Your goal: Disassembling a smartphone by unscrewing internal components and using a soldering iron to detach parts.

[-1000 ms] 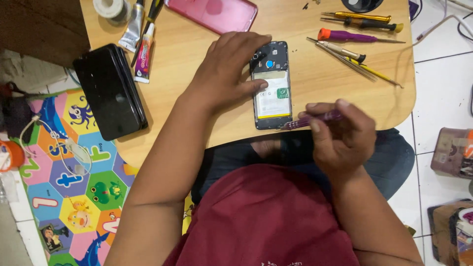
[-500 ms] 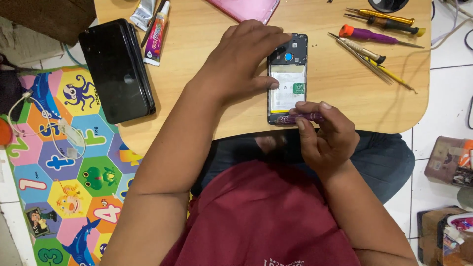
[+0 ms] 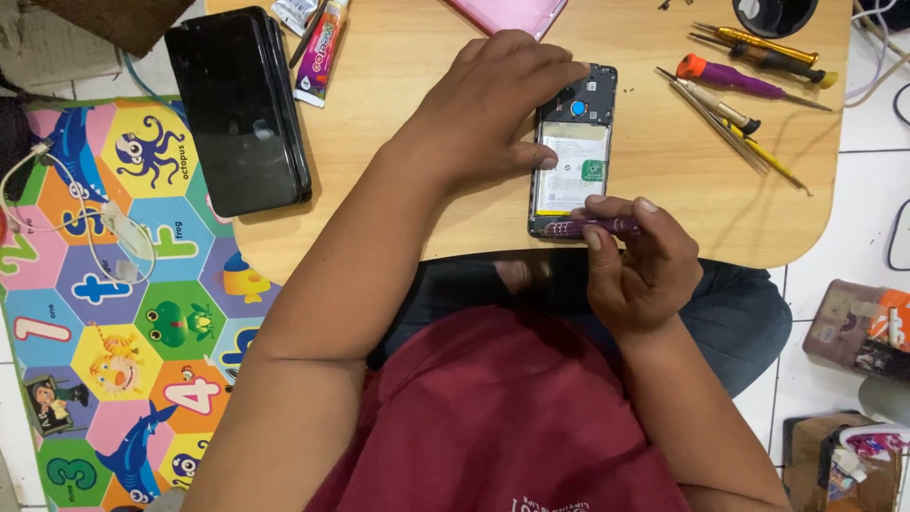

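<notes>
An opened phone (image 3: 574, 152) with its back cover off lies on the small wooden table (image 3: 398, 180), battery and circuit board showing. My left hand (image 3: 493, 104) rests flat on the phone's left side and pins it down. My right hand (image 3: 635, 261) grips a purple screwdriver (image 3: 597, 227), held sideways with its tip at the phone's lower end.
A black tablet-like device (image 3: 242, 109) lies at the table's left edge, a glue tube (image 3: 320, 49) beside it. Several screwdrivers and tweezers (image 3: 749, 81) lie at the right, a pink case (image 3: 512, 13) at the top. A colourful play mat (image 3: 104, 284) covers the floor on the left; boxes (image 3: 858, 332) stand at the right.
My right hand has brought the purple screwdriver up from beside the phone to its lower end. The left hand stays on the phone. The camera view has shifted.
</notes>
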